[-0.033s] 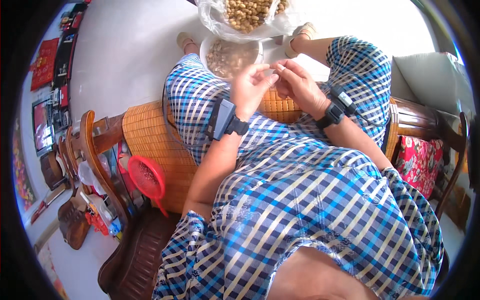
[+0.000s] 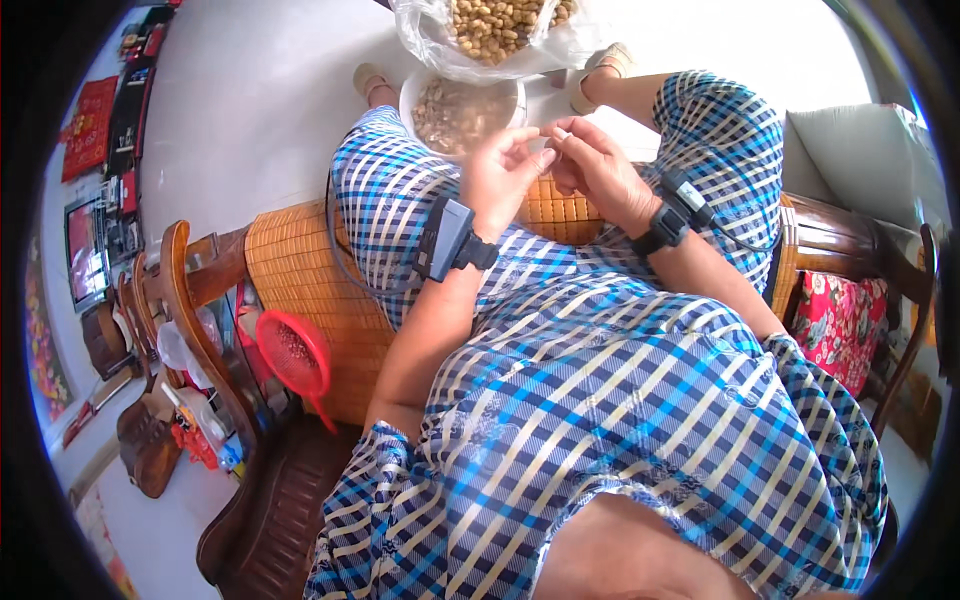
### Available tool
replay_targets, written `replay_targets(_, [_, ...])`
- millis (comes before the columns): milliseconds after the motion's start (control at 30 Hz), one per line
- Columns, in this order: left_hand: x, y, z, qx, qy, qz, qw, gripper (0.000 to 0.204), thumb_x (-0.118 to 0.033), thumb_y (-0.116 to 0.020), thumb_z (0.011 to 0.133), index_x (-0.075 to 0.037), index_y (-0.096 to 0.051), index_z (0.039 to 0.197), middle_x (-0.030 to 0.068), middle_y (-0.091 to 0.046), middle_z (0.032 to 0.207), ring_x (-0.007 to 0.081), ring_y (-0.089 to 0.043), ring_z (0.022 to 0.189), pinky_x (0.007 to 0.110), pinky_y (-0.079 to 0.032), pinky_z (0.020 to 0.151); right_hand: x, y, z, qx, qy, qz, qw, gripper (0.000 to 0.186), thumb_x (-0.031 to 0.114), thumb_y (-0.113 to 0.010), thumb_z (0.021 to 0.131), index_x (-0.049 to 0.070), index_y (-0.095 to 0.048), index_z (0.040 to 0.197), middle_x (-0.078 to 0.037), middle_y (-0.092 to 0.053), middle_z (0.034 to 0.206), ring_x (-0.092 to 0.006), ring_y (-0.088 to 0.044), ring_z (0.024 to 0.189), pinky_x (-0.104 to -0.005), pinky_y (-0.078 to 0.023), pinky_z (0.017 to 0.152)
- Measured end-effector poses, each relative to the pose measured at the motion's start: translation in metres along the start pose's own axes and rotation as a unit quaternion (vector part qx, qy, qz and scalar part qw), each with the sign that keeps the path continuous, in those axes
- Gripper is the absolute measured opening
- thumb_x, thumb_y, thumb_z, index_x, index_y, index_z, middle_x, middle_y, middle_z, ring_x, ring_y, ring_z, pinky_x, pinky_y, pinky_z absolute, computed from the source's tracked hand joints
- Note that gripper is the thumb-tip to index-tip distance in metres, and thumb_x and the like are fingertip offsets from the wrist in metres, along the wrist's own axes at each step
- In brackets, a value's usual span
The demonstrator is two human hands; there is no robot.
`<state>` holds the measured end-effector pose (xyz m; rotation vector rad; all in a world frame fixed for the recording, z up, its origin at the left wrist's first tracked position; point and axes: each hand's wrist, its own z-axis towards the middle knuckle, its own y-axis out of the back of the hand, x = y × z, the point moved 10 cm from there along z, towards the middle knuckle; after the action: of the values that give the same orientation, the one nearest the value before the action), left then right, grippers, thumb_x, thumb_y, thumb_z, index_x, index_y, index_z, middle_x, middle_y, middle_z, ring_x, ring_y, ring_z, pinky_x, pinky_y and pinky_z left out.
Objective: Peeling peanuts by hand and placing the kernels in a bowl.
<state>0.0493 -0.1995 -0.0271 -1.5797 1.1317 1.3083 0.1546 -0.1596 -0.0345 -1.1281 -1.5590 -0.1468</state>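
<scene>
Pinching a small pale peanut (image 2: 549, 140) crosswise between them, left hand (image 2: 505, 170) and right hand (image 2: 597, 165) meet above the round white bowl (image 2: 412, 95), below the clear plastic bag of peanuts (image 2: 500, 30).

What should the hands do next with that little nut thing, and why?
Probably pull it open and let the kernel fall into the white bowl. Both the left hand and the right hand pinch a small peanut between their fingertips, right above that bowl, which already holds shelled pieces. The clear bag beyond it holds unshelled peanuts.
</scene>
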Motion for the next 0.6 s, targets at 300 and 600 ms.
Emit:
replay_targets(300, [-0.006, -0.01, -0.007, 0.031, -0.032, 0.009, 0.999, 0.015, -0.002, -0.063, 0.086, 0.003, -0.064, 0.1, 0.0044, -0.065, 0.089, 0.0101, -0.062, 0.079, 0.022, -0.049, 0.071, -0.011, 0.01, 0.004, -0.013, -0.004, -0.072, 0.997, 0.031, 0.025, -0.05, 0.097, 0.002, -0.05, 0.117, 0.0, -0.051, 0.074, -0.0072, -0.047, 0.058, -0.0209, -0.041, 0.051])
replay_targets(600, [-0.007, -0.01, -0.011, 0.045, 0.017, -0.058, 0.997, 0.015, -0.004, -0.057, 0.09, 0.007, -0.062, 0.099, 0.0085, -0.066, 0.087, 0.0136, -0.064, 0.079, 0.025, -0.051, 0.074, -0.012, 0.006, 0.003, -0.03, -0.007, -0.132, 0.991, 0.03, 0.032, -0.051, 0.097, 0.006, -0.057, 0.112, 0.002, -0.055, 0.076, -0.0034, -0.049, 0.061, -0.0174, -0.041, 0.052])
